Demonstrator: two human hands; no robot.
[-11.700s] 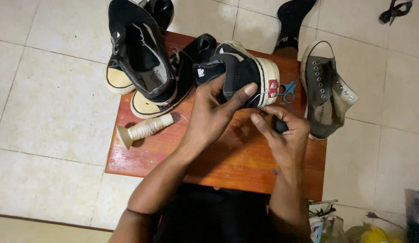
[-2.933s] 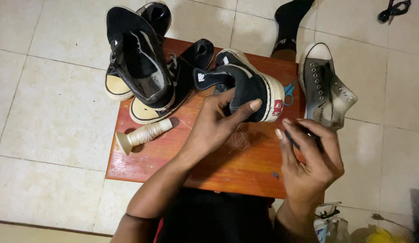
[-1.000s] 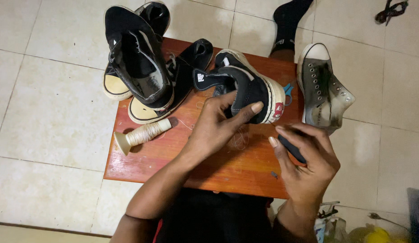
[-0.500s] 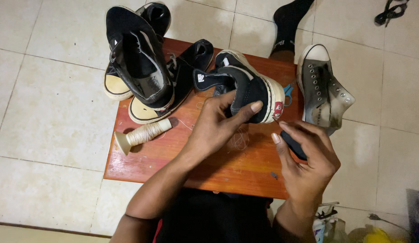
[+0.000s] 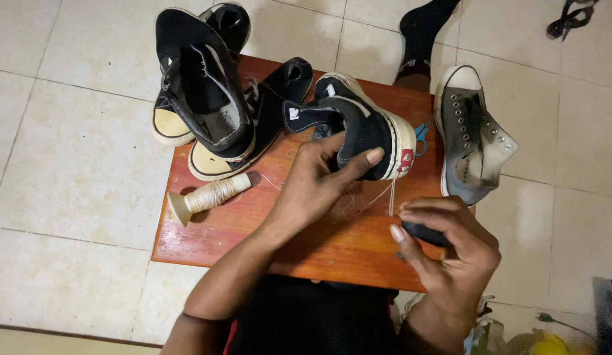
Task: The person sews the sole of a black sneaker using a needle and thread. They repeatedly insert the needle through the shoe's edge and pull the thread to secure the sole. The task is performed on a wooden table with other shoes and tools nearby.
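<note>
**Hand-stitching a sneaker sole on a low table**

While the left hand point(image 5: 319, 181) pins a black sneaker point(image 5: 358, 125) on its side against the wooden table point(image 5: 207, 240), the right hand point(image 5: 450, 246) draws a pale thread point(image 5: 391, 194) out from the shoe's white rubber edge. In the head view, the only one there is, the left fingers are closed around the shoe's canvas upper, the thumb laid flat across it near the heel. The right fingers are curled narrow around a dark-handled tool point(image 5: 424, 233), likely an awl, with the thread pinched at the fingertips and running up taut to the sole. The sneaker lies near the table's far right part, heel toward the person, touching a second black shoe point(image 5: 279, 98) beside it.

A spool point(image 5: 210, 196) of the same pale thread lies on the table's left side, well apart from both hands. Two more black high-tops point(image 5: 200, 85) are piled at the far left corner, partly overhanging the tiled floor point(image 5: 75, 151). A grey low-top point(image 5: 473, 141) sits on the floor just beside the table's right edge, and blue-handled scissors point(image 5: 421, 135) peek out behind the sneaker.

Judging by the loose thread on the wood beneath the shoe, the stitching appears under way; how much of the edge is already sewn cannot be told from this angle.
</note>
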